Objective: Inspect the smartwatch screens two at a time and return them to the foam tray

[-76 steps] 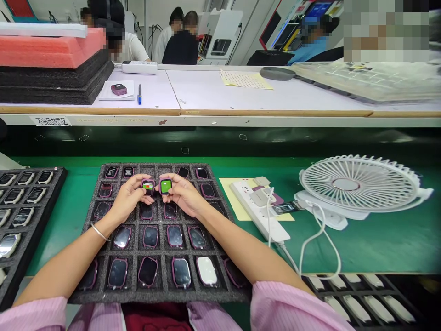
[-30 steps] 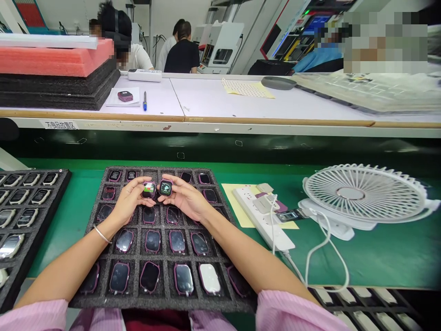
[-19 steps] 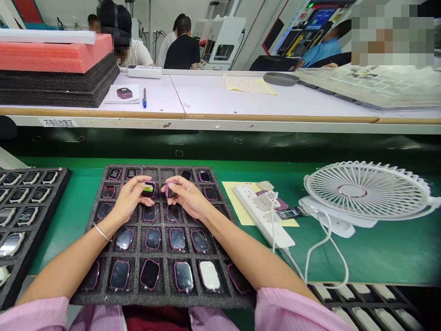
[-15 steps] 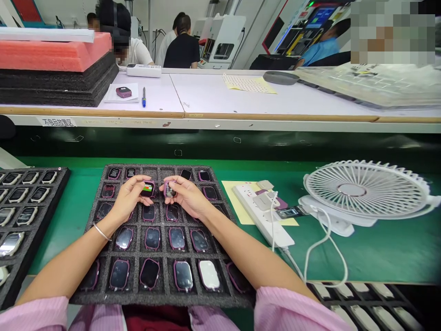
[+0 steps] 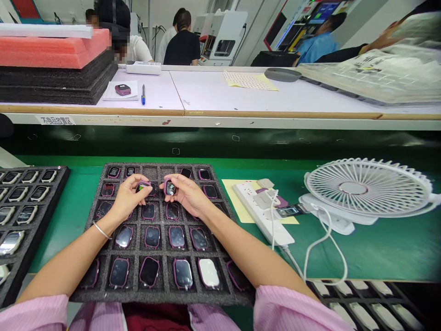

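L hand (image 5: 128,196) clamped on 1st watch (image 5: 142,185), thumb over part of lit screen. R hand (image 5: 189,195) clamped on 2nd watch (image 5: 170,188), display lit. Hands nr each other, not touching; both units above far-mid foam tray (image 5: 161,296). Step in hand, apparently: two lit units handled tog. Next move, est.: calls for steady rim grip, L thumb off display.

Watches (image 5: 152,237) lie in the tray (image 5: 161,296), left of the power strip (image 5: 259,213).
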Available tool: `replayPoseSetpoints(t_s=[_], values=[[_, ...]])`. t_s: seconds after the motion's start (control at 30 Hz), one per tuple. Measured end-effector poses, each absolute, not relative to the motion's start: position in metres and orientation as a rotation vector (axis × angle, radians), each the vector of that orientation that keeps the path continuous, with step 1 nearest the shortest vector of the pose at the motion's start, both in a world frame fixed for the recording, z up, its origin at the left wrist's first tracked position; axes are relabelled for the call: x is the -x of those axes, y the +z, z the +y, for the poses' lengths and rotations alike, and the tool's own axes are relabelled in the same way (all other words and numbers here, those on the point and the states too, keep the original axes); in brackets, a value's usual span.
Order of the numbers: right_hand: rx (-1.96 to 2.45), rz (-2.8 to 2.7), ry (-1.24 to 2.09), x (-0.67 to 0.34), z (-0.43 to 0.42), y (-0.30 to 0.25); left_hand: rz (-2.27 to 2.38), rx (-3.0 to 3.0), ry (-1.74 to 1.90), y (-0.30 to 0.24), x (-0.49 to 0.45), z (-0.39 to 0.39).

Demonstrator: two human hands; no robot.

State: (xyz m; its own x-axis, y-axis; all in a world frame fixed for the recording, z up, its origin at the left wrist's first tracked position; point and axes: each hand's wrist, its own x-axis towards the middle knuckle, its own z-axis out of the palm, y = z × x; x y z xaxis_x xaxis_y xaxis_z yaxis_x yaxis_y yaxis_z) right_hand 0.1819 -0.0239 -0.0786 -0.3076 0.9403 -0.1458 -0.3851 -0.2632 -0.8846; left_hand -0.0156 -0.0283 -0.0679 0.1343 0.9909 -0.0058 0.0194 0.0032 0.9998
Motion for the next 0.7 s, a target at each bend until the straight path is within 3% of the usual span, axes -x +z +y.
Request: replayPoseSetpoints(t_s=[0.4,0.57,0.7], values=[[0.932,-1.189,1.563,-0.197,-0.009,-0.078,1.088,-1.39,0.942,-0.071,0.02,-0.01],[1.353,-1.901,0.979,-0.205,0.029,-0.08,1.472,-2.156,0.644,-0.064,0.016,0.032],[1.477,-2.129,0.64,-0.201,0.051,-0.078,1.653,-2.297,0.514,-0.072,0.009,0.052]])
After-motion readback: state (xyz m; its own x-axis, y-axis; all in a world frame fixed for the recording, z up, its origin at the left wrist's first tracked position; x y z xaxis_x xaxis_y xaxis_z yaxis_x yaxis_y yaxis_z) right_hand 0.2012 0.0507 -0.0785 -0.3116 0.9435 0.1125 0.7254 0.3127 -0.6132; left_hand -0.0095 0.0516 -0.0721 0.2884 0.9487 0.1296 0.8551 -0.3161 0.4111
